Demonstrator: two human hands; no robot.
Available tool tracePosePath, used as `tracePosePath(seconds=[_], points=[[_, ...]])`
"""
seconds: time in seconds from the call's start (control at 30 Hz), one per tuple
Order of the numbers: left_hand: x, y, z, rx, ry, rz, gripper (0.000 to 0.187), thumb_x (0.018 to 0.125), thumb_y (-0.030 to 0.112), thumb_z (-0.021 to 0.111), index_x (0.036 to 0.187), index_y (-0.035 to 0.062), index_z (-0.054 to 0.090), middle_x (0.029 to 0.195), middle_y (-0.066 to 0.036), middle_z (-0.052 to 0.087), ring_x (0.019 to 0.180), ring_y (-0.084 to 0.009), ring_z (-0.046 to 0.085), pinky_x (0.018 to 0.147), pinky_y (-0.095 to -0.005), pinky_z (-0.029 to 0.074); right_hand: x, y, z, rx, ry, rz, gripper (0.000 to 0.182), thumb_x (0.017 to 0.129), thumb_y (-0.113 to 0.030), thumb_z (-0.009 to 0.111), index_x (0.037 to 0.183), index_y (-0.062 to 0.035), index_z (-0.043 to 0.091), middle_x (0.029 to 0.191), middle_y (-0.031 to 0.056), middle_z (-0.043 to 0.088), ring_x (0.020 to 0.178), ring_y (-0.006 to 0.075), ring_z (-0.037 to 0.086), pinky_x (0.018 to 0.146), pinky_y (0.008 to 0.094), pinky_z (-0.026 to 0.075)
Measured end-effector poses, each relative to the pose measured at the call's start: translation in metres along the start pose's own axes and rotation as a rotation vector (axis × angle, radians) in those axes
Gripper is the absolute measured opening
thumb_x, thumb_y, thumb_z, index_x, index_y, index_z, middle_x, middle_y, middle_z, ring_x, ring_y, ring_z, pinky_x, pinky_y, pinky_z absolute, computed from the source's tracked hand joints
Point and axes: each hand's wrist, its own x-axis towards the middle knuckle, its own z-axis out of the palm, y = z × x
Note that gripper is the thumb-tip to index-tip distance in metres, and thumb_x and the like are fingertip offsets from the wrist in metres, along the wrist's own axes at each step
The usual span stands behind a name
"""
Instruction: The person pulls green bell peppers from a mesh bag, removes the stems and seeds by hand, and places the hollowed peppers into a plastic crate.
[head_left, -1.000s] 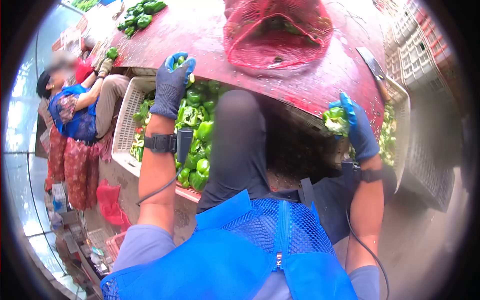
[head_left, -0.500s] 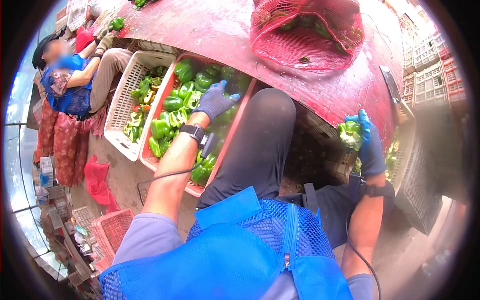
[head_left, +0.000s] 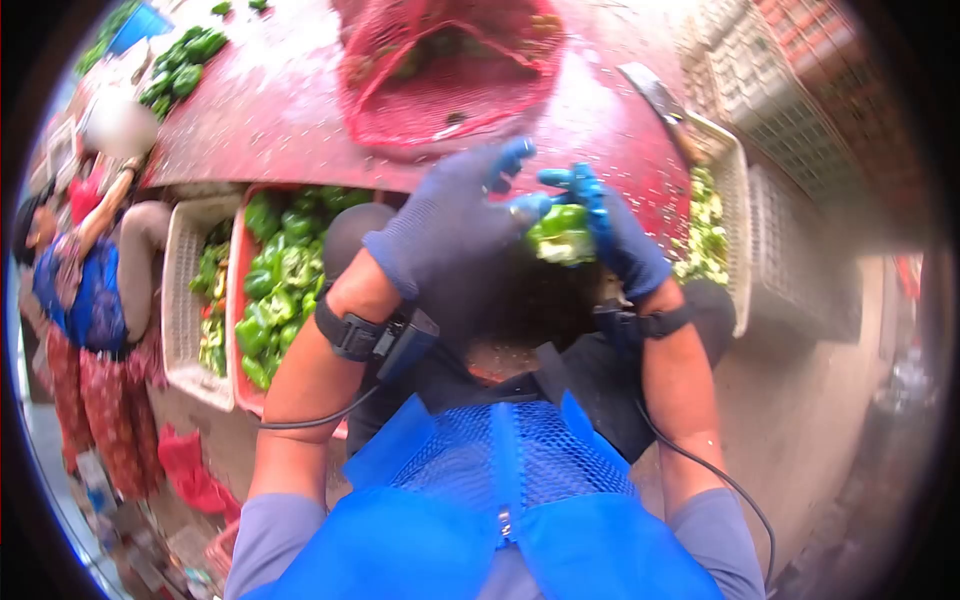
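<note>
The green pepper (head_left: 562, 233), clamped in the right hand (head_left: 620, 240), has been joined by the empty left hand (head_left: 450, 235), brought up from the red crate (head_left: 240, 330).

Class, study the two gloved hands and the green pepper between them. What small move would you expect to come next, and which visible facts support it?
Probably the left hand closes its fingertips onto the green pepper to steady or take it. The right hand grips the pepper from its far side, while the left hand's fingers are spread right beside it, seemingly at its edge. This is a judgement; the blur hides whether they touch.
</note>
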Motion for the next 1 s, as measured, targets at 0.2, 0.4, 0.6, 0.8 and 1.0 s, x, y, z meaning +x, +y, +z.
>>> tracePosePath(seconds=[0.2,0.4,0.6,0.8,1.0], points=[[0.022,-0.011,0.063,-0.036,-0.266,-0.087,0.039,0.085,0.023,0.070,0.118,0.0043,0.062,0.100,-0.006,0.067,0.090,-0.0116,0.061,0.086,-0.0306,0.050,-0.009,0.011,-0.001,-0.231,-0.018,-0.316,0.022,0.088,-0.017,0.062,0.104,-0.0015,0.062,0.095,0.0146,0.065,0.092,0.0295,0.067,0.077,0.0361,0.052],[0.019,-0.014,0.094,-0.141,-0.332,-0.102,0.048,0.078,0.014,0.077,0.121,0.0014,0.061,0.104,-0.005,0.067,0.095,-0.0115,0.062,0.087,-0.0297,0.050,-0.001,0.041,-0.014,-0.206,0.398,0.151,0.028,0.098,-0.027,0.053,0.104,-0.0039,0.067,0.090,0.0035,0.066,0.084,0.0131,0.058,0.074,0.0345,0.050],[0.029,-0.029,0.084,-0.375,-0.198,-0.295,0.036,0.083,0.009,0.070,0.117,0.0001,0.063,0.102,-0.003,0.066,0.093,-0.0098,0.060,0.085,-0.0264,0.049,-0.024,0.008,-0.014,0.270,0.317,0.059,0.024,0.097,-0.025,0.056,0.107,-0.0040,0.063,0.084,0.0032,0.063,0.075,0.0095,0.059,0.065,0.0297,0.051],[0.033,-0.032,0.070,-0.537,-0.043,-0.335,0.030,0.090,0.013,0.066,0.117,-0.0003,0.063,0.106,-0.003,0.066,0.094,-0.0091,0.060,0.084,-0.0241,0.048,-0.036,-0.031,-0.015,-0.284,0.204,-0.105,0.019,0.094,-0.025,0.061,0.097,-0.0066,0.064,0.069,-0.0029,0.056,0.063,0.0066,0.052,0.055,0.0248,0.045],[0.030,-0.050,0.077,-0.499,-0.039,-0.313,0.035,0.088,0.014,0.067,0.119,-0.0015,0.060,0.106,-0.006,0.065,0.094,-0.0117,0.061,0.086,-0.0267,0.050,-0.029,-0.008,-0.010,-0.425,0.142,0.131,0.024,0.086,-0.031,0.071,0.095,-0.0091,0.070,0.074,0.0028,0.065,0.065,0.0098,0.051,0.059,0.0310,0.044]])
